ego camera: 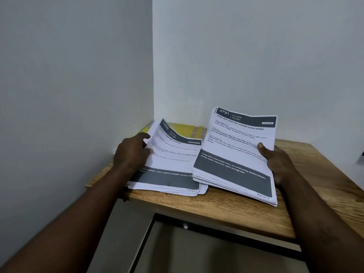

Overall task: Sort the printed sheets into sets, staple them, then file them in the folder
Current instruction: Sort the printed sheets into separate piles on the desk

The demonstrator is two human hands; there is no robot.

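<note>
Two stacks of printed sheets with dark header and footer bands are on a wooden table [216,211]. My right hand [275,162] grips the right stack [234,152] by its right edge, thumb on the top page, and holds it tilted up off the table. The left stack [171,166] lies flat near the table's left edge. My left hand [132,152] rests on its left side, fingers at the curled-up edge of the top sheet. A yellow folder [185,130] lies behind the left stack, mostly hidden. No stapler is in view.
The table stands in a corner, with grey walls close behind and to the left. Its front edge runs across the lower middle, above a dark frame [216,233] and the floor. Bare wood shows at the table's right side [315,174].
</note>
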